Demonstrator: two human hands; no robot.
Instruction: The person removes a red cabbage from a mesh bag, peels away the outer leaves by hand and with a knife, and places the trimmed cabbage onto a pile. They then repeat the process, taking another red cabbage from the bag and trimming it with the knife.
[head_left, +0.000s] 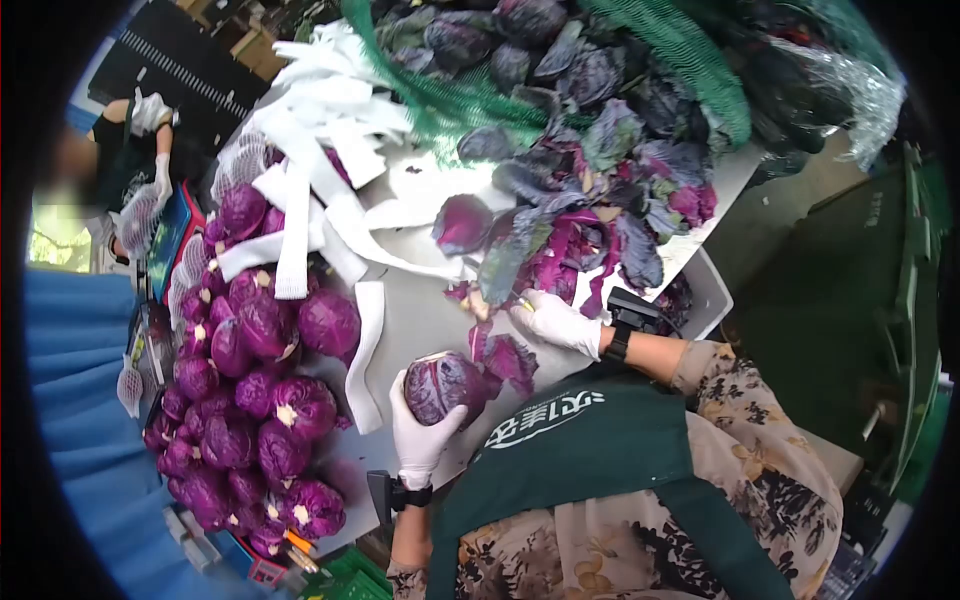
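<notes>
Apron point(600, 455): dark green, white lettering, worn over a patterned garment; at 4 o'clock from the red cabbage point(445, 385), from which all hours are read.

Left hand point(420, 440): white glove, closed round the cabbage from its near left side, thumb across the front. Cabbage whole, pale cut base upward, positioned above the near part of the tabletop point(425, 315).

Loose leaf point(510, 362): purple, at 3 o'clock, just beside the cabbage.

Right hand point(562, 325): white glove, at 2 o'clock, fingers curled. Small yellowish item point(525, 305) at the fingertips; cannot tell whether gripped.

Foam strip point(367, 360): white, single, at 10 o'clock, lying lengthwise.

Heap of cabbages point(230, 440): purple, many with pale stem ends showing, at 9 o'clock.

Orange-handled tool point(300, 545): at 7 o'clock, beside the heap's near end.

Heap of leaves point(570, 245): purple and grey-green, at 1 o'clock, beyond the right hand.

White bin point(715, 290): at 2 o'clock, beside the table edge.

Foam sleeves point(330, 90): white, piled, at 11 o'clock.

Green net point(440, 105): at 12 to 1 o'clock, around dark, leafy cabbages point(590, 75).

Co-worker's hand point(150, 112): white-gloved, at 10 o'clock, far side.
</notes>
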